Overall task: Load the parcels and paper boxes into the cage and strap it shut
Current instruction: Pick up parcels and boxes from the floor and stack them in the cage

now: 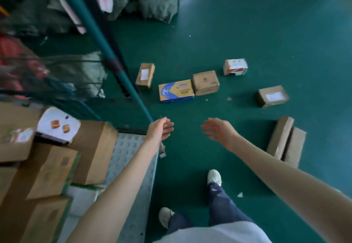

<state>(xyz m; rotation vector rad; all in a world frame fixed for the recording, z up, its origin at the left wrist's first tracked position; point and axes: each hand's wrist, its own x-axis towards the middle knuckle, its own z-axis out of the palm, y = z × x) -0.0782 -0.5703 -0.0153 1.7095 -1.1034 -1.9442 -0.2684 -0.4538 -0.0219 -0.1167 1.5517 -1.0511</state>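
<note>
Dark green floor [247, 23] fills most of the view, with parcels scattered over it and the cage [133, 166] at the left. Both hands reach out over the floor, near each other and empty. The left hand [162, 128] has its fingers loosely bent and apart, and the right hand [217, 129] mirrors it, relaxed and spread. With the palms turned toward each other, this reads as a reach to take a box from both sides.

The left hand is just beside the low end of the cage's teal post [106, 44]; whether it touches the post cannot be told. Left of that arm, the cage's studded metal base carries stacked brown cartons [91, 151]. They are packed toward the left, so a strip of plate is bare at the open side, likely as room for more.

Beyond the hands lies a blue-and-yellow box [176, 90], touching a plain brown box [205, 83] on its right. A small brown box [145, 75] stands left of them near the post. An orange-and-white box [235, 66] sits farther off, and a labelled brown box [272, 96] lies well apart to the right. Nearer on the right, two flat cartons [285, 141] lie side by side, touching. Grey-green sacks [152, 0] are heaped at the far edge.

Loading looks partly done. No strap is visible, so the cage is judged not yet closed.
</note>
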